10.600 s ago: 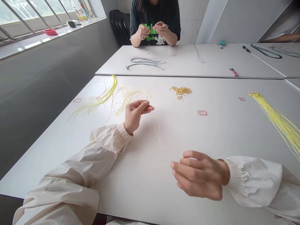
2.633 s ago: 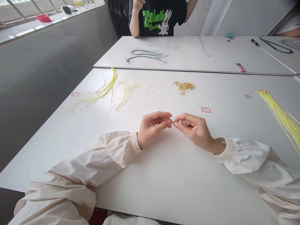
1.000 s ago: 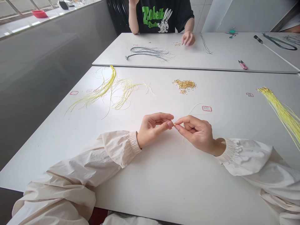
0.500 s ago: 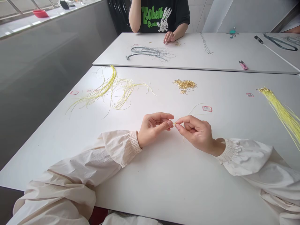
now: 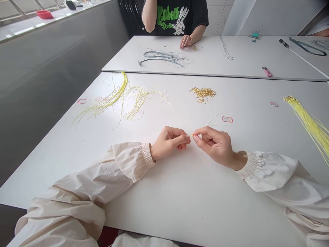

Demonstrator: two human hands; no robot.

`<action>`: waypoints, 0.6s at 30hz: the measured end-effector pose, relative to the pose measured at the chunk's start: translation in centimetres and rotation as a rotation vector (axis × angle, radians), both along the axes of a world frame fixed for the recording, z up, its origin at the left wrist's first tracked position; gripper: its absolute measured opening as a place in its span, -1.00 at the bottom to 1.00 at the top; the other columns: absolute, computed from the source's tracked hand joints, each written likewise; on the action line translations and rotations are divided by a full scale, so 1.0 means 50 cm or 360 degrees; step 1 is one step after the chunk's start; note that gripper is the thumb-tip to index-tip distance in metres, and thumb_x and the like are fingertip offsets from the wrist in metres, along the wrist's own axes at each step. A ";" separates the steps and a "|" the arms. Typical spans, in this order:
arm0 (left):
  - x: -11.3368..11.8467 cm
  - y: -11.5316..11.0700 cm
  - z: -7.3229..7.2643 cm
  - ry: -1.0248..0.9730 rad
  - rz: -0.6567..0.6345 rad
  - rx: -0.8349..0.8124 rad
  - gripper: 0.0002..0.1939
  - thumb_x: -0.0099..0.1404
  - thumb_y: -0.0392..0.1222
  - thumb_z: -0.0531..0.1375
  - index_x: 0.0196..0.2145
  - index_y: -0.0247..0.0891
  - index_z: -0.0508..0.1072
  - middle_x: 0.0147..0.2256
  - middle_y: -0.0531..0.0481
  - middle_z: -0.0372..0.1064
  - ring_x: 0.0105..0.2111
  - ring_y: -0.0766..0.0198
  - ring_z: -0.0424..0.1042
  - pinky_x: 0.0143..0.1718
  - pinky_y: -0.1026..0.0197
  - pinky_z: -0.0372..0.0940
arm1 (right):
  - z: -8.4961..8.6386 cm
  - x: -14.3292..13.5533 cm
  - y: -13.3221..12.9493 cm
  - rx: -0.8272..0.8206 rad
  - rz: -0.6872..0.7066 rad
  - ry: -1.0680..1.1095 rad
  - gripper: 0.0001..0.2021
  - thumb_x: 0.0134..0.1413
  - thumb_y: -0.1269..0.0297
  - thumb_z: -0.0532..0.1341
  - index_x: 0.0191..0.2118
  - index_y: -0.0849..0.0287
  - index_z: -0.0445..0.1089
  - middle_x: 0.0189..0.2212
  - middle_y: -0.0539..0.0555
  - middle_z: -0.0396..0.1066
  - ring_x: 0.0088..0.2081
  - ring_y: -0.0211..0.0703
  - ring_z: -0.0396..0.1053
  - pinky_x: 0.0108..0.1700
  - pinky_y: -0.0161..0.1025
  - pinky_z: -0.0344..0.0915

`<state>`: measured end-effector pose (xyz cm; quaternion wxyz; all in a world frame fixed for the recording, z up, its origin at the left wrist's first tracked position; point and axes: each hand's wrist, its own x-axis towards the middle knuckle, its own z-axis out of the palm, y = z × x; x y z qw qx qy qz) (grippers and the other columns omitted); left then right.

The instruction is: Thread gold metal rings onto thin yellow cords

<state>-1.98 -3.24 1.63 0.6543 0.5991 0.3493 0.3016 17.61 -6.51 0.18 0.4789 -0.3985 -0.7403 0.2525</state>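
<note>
My left hand and my right hand meet tip to tip above the white table. Between thumb and forefinger, each pinches the same thin yellow cord. A short stretch of it shows in the small gap between the fingertips. From my right hand, loose cord curves back over the table and one end hangs below the fingers. Whether a small metal piece is on the cord is hidden by my fingers. Beyond my hands lies a pile of small gold hooks or rings.
Loose yellow cords spread at the left; a bundle of yellow cords with gold ends lies right. A red-framed label sits near my right hand. Across the table are a person's hand, dark cords and pink snips.
My left forefinger has come down and curled in, so the fingers close on the cord beside the thumb. My right hand has barely moved.
</note>
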 end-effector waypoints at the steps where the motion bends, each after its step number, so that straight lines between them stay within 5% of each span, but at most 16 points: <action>1: 0.000 0.000 0.001 0.0002 0.0006 -0.0001 -0.75 0.26 -0.22 0.23 -0.54 -0.37 0.50 -0.63 0.04 0.36 -0.60 0.41 0.32 -0.53 0.35 0.25 | -0.001 0.000 0.000 -0.0015 0.0006 0.0000 -0.92 0.16 0.47 0.21 -0.31 0.15 0.39 -0.66 -0.18 -0.16 -0.61 -0.40 -0.11 -0.54 -0.38 0.03; 13: 0.002 0.005 0.005 -0.0006 -0.0091 -0.0112 -0.73 0.25 -0.17 0.19 -0.54 -0.37 0.49 -0.65 0.00 0.35 -0.62 0.37 0.31 -0.55 0.31 0.24 | 0.002 0.000 0.000 0.0063 0.0011 -0.0129 -0.90 0.20 0.43 0.15 -0.33 0.15 0.37 -0.69 -0.17 -0.11 -0.64 -0.40 -0.09 -0.56 -0.35 -0.02; 18: 0.004 0.005 0.010 -0.0020 -0.0099 -0.0170 -0.73 0.24 -0.15 0.19 -0.54 -0.36 0.48 -0.66 0.00 0.34 -0.62 0.37 0.30 -0.55 0.31 0.23 | -0.001 -0.002 -0.002 -0.0140 0.0028 -0.0057 -0.90 0.23 0.38 0.15 -0.32 0.16 0.37 -0.68 -0.17 -0.12 -0.63 -0.39 -0.12 -0.56 -0.34 -0.04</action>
